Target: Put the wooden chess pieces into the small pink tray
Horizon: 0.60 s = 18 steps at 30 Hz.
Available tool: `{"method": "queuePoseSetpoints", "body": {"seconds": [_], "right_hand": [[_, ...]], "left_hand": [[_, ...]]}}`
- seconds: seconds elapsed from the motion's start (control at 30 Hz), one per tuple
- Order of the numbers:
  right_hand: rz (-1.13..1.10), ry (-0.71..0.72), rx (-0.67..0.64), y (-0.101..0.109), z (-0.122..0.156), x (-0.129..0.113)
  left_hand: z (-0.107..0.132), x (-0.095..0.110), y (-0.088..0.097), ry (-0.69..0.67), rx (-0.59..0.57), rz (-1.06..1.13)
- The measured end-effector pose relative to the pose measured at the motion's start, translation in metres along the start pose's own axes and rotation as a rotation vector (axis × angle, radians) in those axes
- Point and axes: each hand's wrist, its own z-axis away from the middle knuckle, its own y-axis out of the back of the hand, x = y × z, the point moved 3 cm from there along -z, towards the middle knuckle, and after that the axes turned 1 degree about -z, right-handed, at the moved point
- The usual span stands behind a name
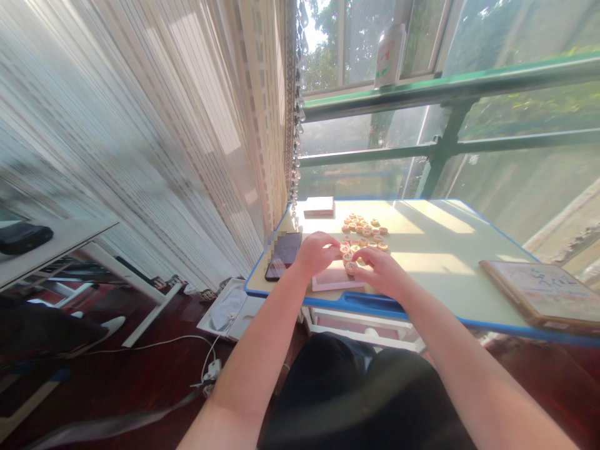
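Round wooden Chinese chess pieces (363, 229) are scattered in a loose group on the pale table. My left hand (319, 253) is closed, its fingertips pressed against the left edge of a few pieces (345, 249). On the other side, my right hand (379, 269) has its thumb and fingers curled round a chess piece (350, 267) at the near end of the group. Below the hands lies a shallow pale pink box (335, 282), partly covered by them. My palms hide whatever else is under them.
A dark phone (284, 256) lies left of my left hand. A white box (319, 207) is at the table's far left. On the right rests a wooden-framed board (548, 290). The blue table edge (469, 324) is close to me; a can (390, 55) stands on the green window rail.
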Motion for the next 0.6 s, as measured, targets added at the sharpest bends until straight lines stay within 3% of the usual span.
{"method": "queuePoseSetpoints", "body": {"seconds": [0.6], "right_hand": [[-0.049,-0.052,-0.023,0.0018,0.0007,-0.0018]], "left_hand": [[-0.0010,-0.0069,0.0015,0.173,-0.030,-0.025]]}}
